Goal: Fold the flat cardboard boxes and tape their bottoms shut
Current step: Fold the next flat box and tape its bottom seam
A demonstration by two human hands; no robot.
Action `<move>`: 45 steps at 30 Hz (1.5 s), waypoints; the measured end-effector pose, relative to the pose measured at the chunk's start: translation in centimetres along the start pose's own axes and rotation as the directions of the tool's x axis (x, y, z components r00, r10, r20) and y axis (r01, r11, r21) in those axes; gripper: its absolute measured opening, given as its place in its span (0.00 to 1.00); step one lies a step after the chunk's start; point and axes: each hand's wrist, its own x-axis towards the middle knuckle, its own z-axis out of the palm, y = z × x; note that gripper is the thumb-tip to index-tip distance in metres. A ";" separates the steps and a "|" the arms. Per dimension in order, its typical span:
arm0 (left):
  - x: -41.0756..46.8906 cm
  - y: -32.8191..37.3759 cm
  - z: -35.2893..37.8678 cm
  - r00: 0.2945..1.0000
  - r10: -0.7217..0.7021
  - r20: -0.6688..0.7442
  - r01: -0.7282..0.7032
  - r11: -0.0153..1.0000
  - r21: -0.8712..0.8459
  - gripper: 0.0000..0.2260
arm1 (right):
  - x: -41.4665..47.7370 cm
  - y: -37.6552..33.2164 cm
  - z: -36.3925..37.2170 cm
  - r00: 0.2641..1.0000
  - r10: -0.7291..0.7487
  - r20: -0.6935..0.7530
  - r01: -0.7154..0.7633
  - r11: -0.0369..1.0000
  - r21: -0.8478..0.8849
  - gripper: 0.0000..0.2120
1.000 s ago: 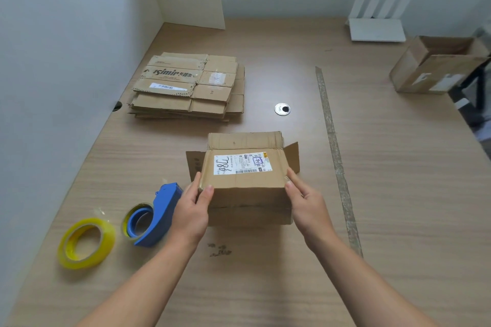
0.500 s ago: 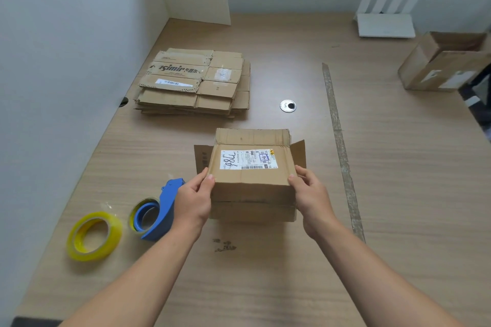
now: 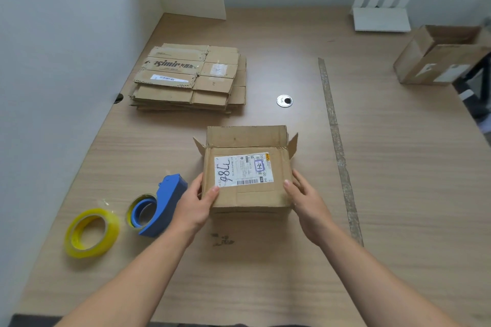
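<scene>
Head view: the person is working on one box [image 3: 247,194] sitting on the bench [image 3: 398,194]. Compared with a second ago, the labelled flap [image 3: 244,170] is lying flatter over the opening and both thumbs are now pressing on top of it. I judge that the bottom is being closed but is not ready for tape: the far flap [image 3: 247,135] is standing up and two small side flaps are poking out at the far corners.

The left hand [image 3: 194,207] is gripping the box's left edge, fingers [image 3: 212,194] curled round it. The right hand [image 3: 305,202] is gripping the right edge likewise.

Counting:
- two hands
- one box in work
- one stack of flat boxes [image 3: 188,77] lying beyond the box to its left, sheet count impossible to tell
- one open box [image 3: 441,58] sitting well off to its right
- two tape rolls lying left of it, one in a blue dispenser [image 3: 164,202] just beside the left hand and one loose yellow roll [image 3: 90,232] further left
</scene>
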 end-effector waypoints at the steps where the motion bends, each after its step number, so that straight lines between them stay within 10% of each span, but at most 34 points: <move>1: 0.1 0.1 -0.1 1.000 0.001 -0.021 -0.002 1.000 -0.005 0.19 | -0.4 -0.1 -0.3 0.999 -0.012 0.032 0.011 1.000 0.028 0.22; 7: 1.6 2.5 -1.2 0.992 -0.084 -0.093 0.064 0.977 -0.205 0.12 | -3.4 -1.6 -1.5 0.956 -0.217 0.197 0.248 0.957 -0.149 0.28; 13: 1.9 4.2 -2.8 0.965 -0.218 0.145 0.260 0.864 -0.431 0.16 | -3.7 -6.1 0.2 0.650 -0.758 0.056 0.651 0.517 -0.556 0.21; 19: 0.6 5.1 -1.5 0.929 -0.256 0.268 0.359 0.796 -0.488 0.20 | -3.3 -9.5 2.0 0.572 -0.806 -0.151 0.705 0.577 -0.412 0.12; 22: -0.1 5.7 -1.3 0.951 -0.192 0.242 0.297 0.782 -0.548 0.24 | -2.7 -10.5 1.9 0.647 -0.727 -0.228 0.641 0.681 -0.353 0.08; 29: -2.7 8.1 -1.3 0.892 0.424 0.153 -0.361 0.875 -0.322 0.27 | -1.1 -11.5 0.4 0.822 -0.474 -0.314 0.451 0.880 -0.147 0.05; 33: -4.0 10.2 -0.5 0.889 0.407 -0.209 -0.428 0.902 -0.064 0.30 | -0.7 -11.3 0.2 0.857 -0.439 -0.270 0.419 0.899 -0.130 0.08; 45: -3.8 13.4 0.9 0.520 0.791 -0.324 -0.698 0.611 0.373 0.17 | -0.5 -7.9 1.6 0.975 0.031 -0.220 0.051 0.934 0.355 0.06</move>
